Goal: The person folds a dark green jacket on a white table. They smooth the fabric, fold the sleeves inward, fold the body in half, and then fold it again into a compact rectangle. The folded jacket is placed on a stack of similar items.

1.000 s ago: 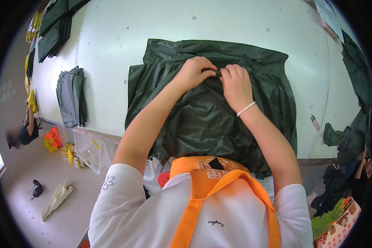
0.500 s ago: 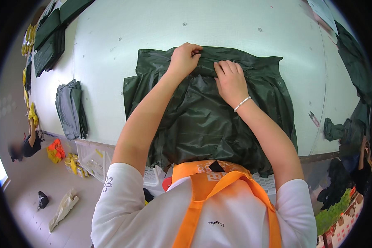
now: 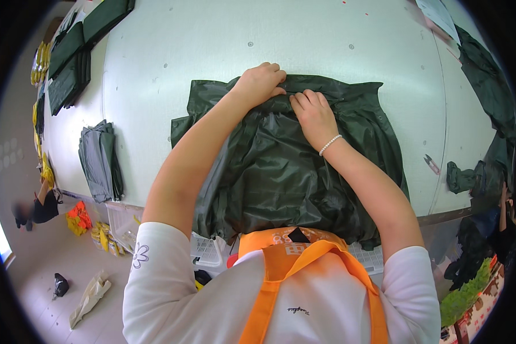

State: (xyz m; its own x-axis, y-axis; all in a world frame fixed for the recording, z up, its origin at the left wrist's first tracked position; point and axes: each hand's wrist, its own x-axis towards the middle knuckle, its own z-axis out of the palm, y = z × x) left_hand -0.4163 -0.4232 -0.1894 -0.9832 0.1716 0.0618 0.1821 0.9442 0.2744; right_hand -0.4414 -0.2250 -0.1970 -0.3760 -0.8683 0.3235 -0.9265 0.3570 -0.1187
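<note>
Garment [image 3: 275,172]: dark green, thin, glossy sheet material. Spread across pale tabletop [image 3: 327,43], far end well inside its surface. Creased all over; broad shiny wrinkles through middle panel, darker bunching toward lower right. Far edge nearly straight, squared corner at right; left side stepped, narrow flap jutting out below far corner. Near end rumpled, uneven, reaching past tabletop's near edge. Fastenings too small to make out.

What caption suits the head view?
Left hand and right hand on a dark green garment atop a pale table.
</note>
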